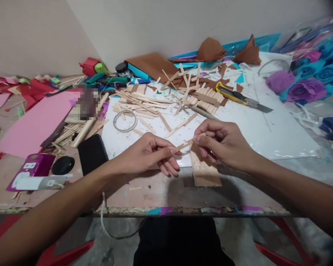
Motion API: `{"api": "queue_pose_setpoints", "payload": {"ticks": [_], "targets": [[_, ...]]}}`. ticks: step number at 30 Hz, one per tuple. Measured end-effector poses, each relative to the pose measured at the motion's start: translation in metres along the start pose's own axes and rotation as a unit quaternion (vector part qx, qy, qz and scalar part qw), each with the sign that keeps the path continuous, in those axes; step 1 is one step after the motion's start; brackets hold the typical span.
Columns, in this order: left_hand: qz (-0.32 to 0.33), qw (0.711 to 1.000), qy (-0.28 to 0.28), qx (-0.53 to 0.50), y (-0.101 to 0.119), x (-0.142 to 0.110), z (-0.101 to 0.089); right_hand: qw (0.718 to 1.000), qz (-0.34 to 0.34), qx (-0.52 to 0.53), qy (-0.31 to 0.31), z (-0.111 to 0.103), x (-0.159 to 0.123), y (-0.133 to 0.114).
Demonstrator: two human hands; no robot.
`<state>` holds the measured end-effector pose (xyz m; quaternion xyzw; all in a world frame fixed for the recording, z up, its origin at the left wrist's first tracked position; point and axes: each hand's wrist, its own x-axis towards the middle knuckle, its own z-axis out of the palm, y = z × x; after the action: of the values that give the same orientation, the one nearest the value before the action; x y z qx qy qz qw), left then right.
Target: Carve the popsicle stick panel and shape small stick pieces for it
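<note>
Between my two hands is a thin wooden craft stick (184, 145), held just above the table. My left hand (158, 153) pinches its left end between thumb and forefinger, the other fingers loosely curled below. At the other end, the thumb and forefinger of my right hand (219, 142) close on the stick. A flat wooden block (207, 171) lies under my right hand, partly covered by it. Beyond my hands, loose craft sticks (144, 103) are heaped on a white sheet (255, 136), near a roll of clear tape (125, 121).
A yellow box cutter (238, 98) lies at the right with its blade out. Paper flowers (308, 81) stand at the far right. On the left are a black phone (92, 153), a white glue tube (37, 182) and pink paper (41, 120). The table edge (183, 211) runs in front.
</note>
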<state>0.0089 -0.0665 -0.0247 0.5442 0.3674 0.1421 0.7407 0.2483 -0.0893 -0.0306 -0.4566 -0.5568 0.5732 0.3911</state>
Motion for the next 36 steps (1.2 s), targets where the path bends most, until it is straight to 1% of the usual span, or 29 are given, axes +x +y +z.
{"api": "queue_pose_setpoints", "payload": {"ticks": [4,7,15,17,21,30,36], "targets": [[0.004,1.000,-0.003,0.002,-0.001,0.000,-0.001,1.000,-0.013,-0.007,-0.002,-0.001,-0.001,0.002],[0.000,1.000,0.005,0.003,0.001,0.000,0.000,1.000,-0.025,-0.013,-0.008,-0.002,-0.002,0.003],[-0.009,0.998,0.056,0.000,0.006,-0.002,0.009,0.999,-0.036,-0.020,-0.010,-0.002,-0.003,0.003],[-0.005,0.999,0.051,0.003,0.005,-0.003,0.009,0.999,-0.036,-0.024,-0.010,-0.003,-0.003,0.003],[0.015,1.000,0.016,0.007,0.003,-0.002,0.005,0.999,-0.030,-0.020,-0.007,-0.004,-0.003,0.004],[0.026,0.999,0.028,0.013,-0.001,-0.002,0.004,0.999,-0.030,-0.017,-0.008,-0.005,-0.002,0.004],[0.021,0.999,0.020,0.022,-0.001,-0.001,0.004,0.999,-0.034,-0.014,-0.008,-0.005,-0.002,0.003]]}}
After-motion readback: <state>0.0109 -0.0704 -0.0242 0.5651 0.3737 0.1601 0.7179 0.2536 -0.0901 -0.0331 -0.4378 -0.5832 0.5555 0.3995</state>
